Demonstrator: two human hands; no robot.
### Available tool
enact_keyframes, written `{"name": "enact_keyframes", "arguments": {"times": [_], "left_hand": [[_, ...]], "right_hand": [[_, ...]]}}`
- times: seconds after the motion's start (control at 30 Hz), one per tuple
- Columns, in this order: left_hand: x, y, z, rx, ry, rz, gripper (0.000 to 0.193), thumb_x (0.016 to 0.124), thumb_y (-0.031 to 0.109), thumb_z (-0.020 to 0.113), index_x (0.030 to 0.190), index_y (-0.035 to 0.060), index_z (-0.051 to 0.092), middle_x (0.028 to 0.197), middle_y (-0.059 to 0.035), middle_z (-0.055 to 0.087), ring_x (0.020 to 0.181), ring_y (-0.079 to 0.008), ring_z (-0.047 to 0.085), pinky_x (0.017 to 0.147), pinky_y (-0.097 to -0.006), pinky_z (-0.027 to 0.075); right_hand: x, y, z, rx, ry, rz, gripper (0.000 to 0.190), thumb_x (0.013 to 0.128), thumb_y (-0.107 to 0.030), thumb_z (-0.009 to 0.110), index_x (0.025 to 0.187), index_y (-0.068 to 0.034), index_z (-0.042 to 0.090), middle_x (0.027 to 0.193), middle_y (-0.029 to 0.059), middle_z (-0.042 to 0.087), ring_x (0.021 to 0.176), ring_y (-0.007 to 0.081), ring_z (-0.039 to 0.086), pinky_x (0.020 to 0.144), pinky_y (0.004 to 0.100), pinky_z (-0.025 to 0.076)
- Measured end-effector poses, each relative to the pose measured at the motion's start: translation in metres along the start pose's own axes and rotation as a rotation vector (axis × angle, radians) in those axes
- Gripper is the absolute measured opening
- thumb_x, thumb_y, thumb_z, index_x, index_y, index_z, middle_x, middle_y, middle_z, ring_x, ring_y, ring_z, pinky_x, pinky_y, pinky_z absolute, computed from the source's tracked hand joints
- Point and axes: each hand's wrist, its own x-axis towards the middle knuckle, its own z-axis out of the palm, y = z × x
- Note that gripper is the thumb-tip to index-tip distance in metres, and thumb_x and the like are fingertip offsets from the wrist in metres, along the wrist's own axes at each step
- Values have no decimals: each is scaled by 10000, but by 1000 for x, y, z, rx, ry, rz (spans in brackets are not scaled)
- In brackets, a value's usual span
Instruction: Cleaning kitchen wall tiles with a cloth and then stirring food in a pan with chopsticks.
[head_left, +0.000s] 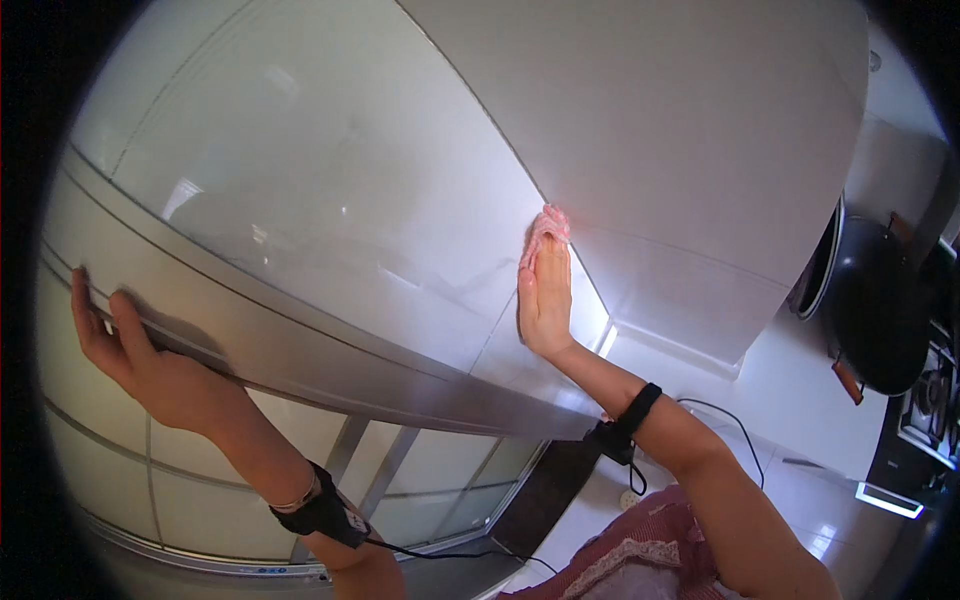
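My right hand (547, 300) is stretched flat against a glossy white tiled wall (337, 150). A pink-and-white cloth (549, 225) covers its fingertips and is pressed to the wall beside the dark corner seam. My left hand (161, 379) touches the edge of a grey door frame (360, 375), its visible fingers spread and nothing held. Black straps with small devices circle both forearms.
A smooth white panel (690, 150) meets the wall on the right. Beyond it are a black wok (874, 307) with wooden handles, a white counter (802, 390) and a gas stove (930, 397). Frosted sliding doors (217, 510) stand below left. Black cables (465, 555) hang near the arms.
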Motion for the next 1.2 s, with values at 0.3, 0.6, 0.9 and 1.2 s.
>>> {"name": "enact_keyframes", "arguments": {"times": [0.3,0.6,0.9,1.2], "left_hand": [[16,-17,-12,47,-9,-40,389,964,304,461,1312,132,489,1337,-86,455,1201,-218,496,995,-356,460],[23,-42,-5,83,-24,-8,402,962,280,465,1311,83,482,1348,-110,451,1202,-261,507,969,-368,488],[20,-50,-21,118,9,-53,386,947,231,462,1289,55,492,1323,-123,483,1208,-272,507,995,-389,478],[26,-41,-1,-4,23,-84,388,928,247,523,1291,111,505,1259,-96,539,1112,-222,557,918,-310,474]], "right_hand": [[-55,24,10,-46,-4,210,532,975,-234,307,1395,87,256,1420,285,289,1338,436,247,1114,460,176],[-107,68,21,41,-2,481,468,995,-260,297,1308,88,321,1377,293,295,1325,407,268,1105,429,190],[-126,149,24,169,-72,1332,680,944,-425,302,1401,72,219,1481,248,176,1357,375,225,1109,438,226],[-42,119,63,-108,215,1141,621,939,-346,348,1384,70,230,1434,251,254,1322,376,247,1104,424,193]]}}
